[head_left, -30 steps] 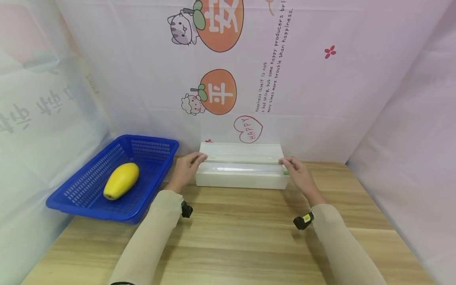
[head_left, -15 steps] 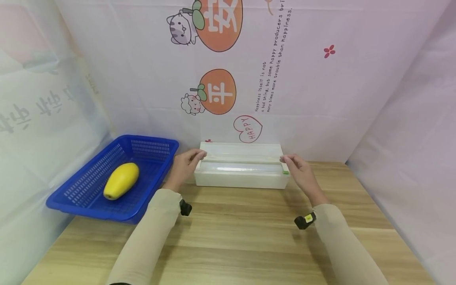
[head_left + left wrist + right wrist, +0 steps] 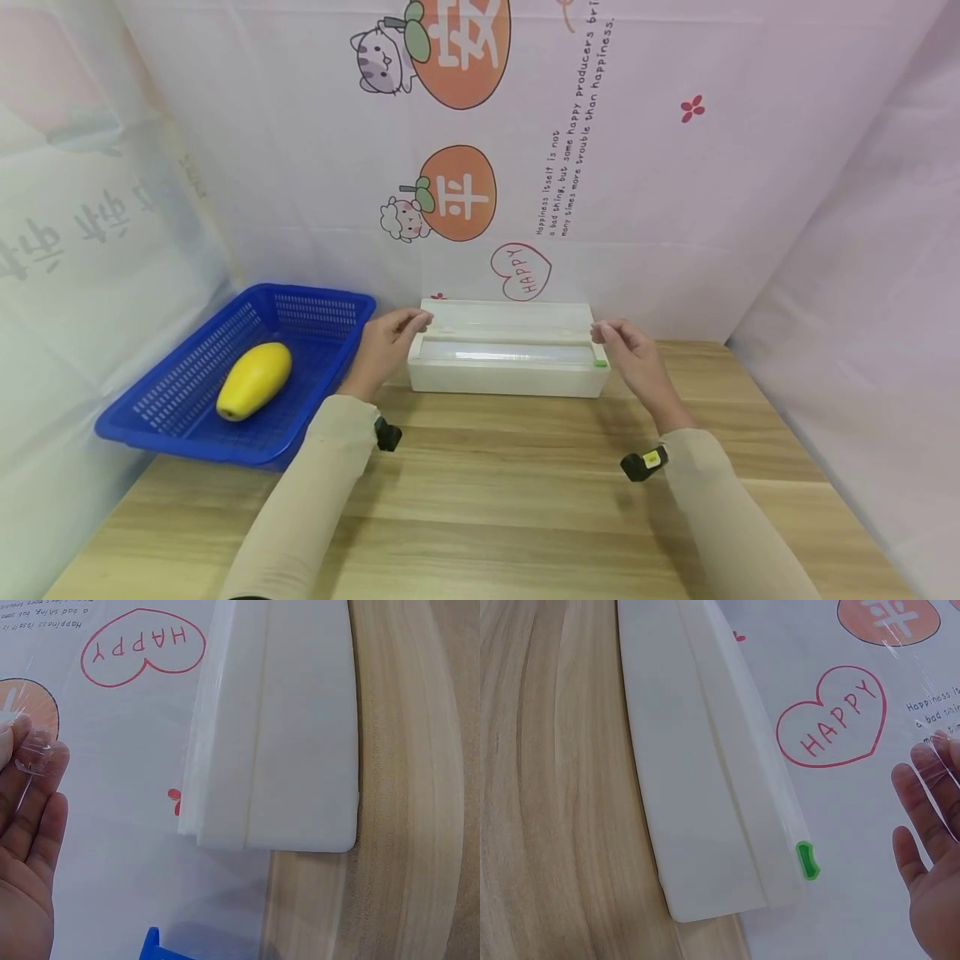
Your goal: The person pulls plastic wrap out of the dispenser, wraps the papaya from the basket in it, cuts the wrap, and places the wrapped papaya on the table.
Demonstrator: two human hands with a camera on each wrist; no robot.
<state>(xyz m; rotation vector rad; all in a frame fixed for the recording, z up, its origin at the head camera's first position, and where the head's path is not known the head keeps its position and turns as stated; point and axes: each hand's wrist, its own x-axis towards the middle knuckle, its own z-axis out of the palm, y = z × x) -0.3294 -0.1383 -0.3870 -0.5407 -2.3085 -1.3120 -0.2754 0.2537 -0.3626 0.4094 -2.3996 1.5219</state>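
Note:
A white cling film dispenser box (image 3: 510, 382) stands at the back of the table with its lid raised and a shiny roll of film (image 3: 513, 352) inside. My left hand (image 3: 382, 350) pinches one corner of the clear cling film (image 3: 36, 754) between thumb and fingers, above the box's left end. At the right end, my right hand (image 3: 636, 367) pinches the opposite corner. Creases of film (image 3: 896, 649) show against the backdrop in the right wrist view. A green slider (image 3: 807, 860) sits on the box's right end.
On the left, a blue plastic basket (image 3: 187, 452) holds a yellow papaya-like fruit (image 3: 255, 381). A printed white cloth (image 3: 637, 183) hangs right behind the box, with more cloth along both sides. Wooden tabletop (image 3: 510, 492) lies in front.
Both hands have risen slightly from the box, pulling the film's edge up with them. The left hand has also shifted a little left. Box and basket stay put.

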